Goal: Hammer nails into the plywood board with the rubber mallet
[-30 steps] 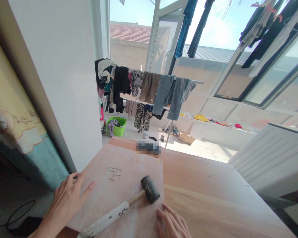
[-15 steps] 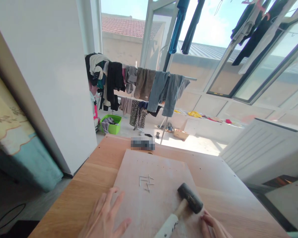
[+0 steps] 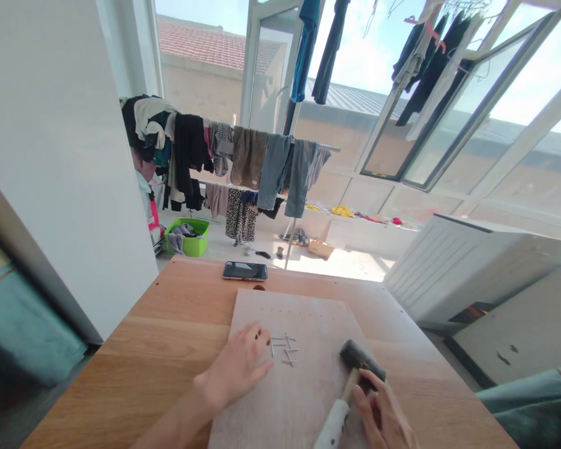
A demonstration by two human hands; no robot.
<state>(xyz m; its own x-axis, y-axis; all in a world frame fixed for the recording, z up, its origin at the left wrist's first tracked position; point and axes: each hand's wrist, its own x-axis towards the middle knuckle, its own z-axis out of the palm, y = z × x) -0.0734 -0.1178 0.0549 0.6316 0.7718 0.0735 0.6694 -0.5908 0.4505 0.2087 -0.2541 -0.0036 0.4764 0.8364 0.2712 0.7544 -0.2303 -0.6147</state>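
Observation:
A pale plywood board [image 3: 303, 312] lies on a wooden table [image 3: 168, 324]. My left hand [image 3: 236, 368] rests flat on the board with fingers spread, its fingertips just left of several loose nails [image 3: 284, 347]. A hammer [image 3: 348, 386] with a black head and a white-wrapped wooden handle lies on the board at the right. My right hand [image 3: 381, 418] lies over the handle just below the head, fingers curling onto it.
A dark phone [image 3: 245, 270] lies at the table's far edge. Beyond stand a drying rack of clothes [image 3: 243, 162], a green basket [image 3: 187, 236], open windows and a white radiator panel [image 3: 453, 262]. A white wall [image 3: 51, 156] is at the left.
The view has swung left so the board sits centred. My left hand slid up the board towards the nails. My right hand moved from the board's edge onto the hammer handle.

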